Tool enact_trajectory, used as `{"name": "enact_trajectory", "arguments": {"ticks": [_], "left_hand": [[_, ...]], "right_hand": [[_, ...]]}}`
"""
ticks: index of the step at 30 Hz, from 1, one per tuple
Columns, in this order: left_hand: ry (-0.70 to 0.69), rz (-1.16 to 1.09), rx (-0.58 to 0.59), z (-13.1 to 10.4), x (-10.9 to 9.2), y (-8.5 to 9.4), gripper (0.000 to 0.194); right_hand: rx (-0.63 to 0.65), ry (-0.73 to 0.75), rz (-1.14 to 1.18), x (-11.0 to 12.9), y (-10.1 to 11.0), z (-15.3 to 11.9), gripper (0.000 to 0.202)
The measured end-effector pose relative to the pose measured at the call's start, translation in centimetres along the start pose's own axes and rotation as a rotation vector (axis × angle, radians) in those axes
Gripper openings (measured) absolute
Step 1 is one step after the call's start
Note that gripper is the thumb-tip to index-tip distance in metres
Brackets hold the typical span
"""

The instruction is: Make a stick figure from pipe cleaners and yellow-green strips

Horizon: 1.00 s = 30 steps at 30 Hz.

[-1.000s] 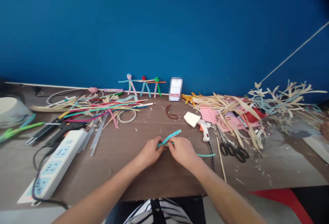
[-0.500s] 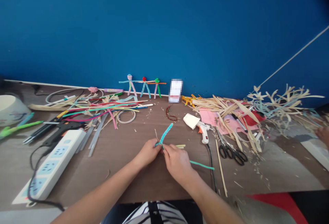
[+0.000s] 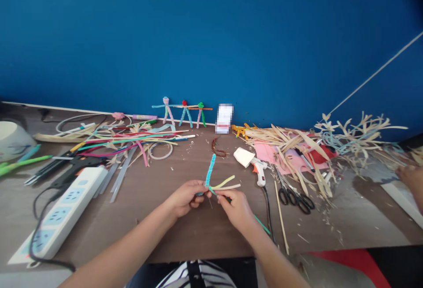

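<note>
- My left hand (image 3: 188, 197) is pinching the blue fuzzy piece (image 3: 210, 171) by its near end, over the desk (image 3: 148, 230); its other end is pointing away from me.
- My right hand (image 3: 236, 206) is gripping a teal strand (image 3: 213, 192) just beside it.
- A yellow end (image 3: 225, 183) and a pale end (image 3: 231, 187) are sticking out rightward.

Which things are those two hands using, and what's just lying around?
Seem part of the job:
- blue fuzzy piece
- yellow stem
- pale stem
- probably the teal strand

Seem just lying around:
- white glue gun
- scissors
- beaded string
- power strip
</note>
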<state>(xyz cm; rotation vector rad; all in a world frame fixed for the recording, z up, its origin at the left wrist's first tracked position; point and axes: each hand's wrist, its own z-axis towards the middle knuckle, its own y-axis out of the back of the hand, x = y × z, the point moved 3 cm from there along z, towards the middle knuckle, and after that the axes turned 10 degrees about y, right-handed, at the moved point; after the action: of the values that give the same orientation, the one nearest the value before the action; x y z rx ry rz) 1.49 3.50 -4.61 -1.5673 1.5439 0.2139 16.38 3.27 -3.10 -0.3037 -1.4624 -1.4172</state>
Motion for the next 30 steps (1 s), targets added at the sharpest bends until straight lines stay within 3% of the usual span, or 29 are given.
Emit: {"name": "enact_trajectory", "arguments": {"ticks": [6, 12, 14, 18, 21, 24, 27, 30], "left_hand": [[0.028, 0.103, 0.061, -0.4, 0.0, -0.4, 0.016], [-0.060, 0.665, -0.046, -1.3, -0.7, -1.0, 0.013], [-0.103, 0.848, -0.106, -1.3, -0.7, -1.0, 0.014], [-0.226, 0.998, -0.351, -0.7, -0.4, -0.6, 0.016], [-0.311, 0.978, -0.468, -0.1, -0.1, -0.1, 0.016], [-0.335, 0.853, -0.499, 0.3, -0.2, 0.1, 0.015], [-0.263, 0.542, -0.448, 0.3, -0.4, 0.2, 0.016], [-0.144, 0.241, -0.307, 0.3, -0.4, 0.0, 0.019]], "right_hand": [[0.127, -0.131, 0.206, -1.9, -0.1, 1.0, 0.017], [0.493, -0.310, 0.429, -2.8, 0.4, 2.1, 0.017], [0.503, -0.291, 0.328, -2.4, 0.6, 2.4, 0.014], [0.329, -0.144, -0.030, -0.6, 1.4, 2.9, 0.014], [0.310, -0.080, -0.176, 1.1, 1.6, 2.5, 0.021], [0.317, -0.015, -0.286, 2.6, 1.4, 1.7, 0.024], [0.253, 0.048, -0.362, 3.3, 1.2, 1.0, 0.028], [0.157, 0.052, -0.355, 2.8, 1.0, 0.6, 0.031]]}}
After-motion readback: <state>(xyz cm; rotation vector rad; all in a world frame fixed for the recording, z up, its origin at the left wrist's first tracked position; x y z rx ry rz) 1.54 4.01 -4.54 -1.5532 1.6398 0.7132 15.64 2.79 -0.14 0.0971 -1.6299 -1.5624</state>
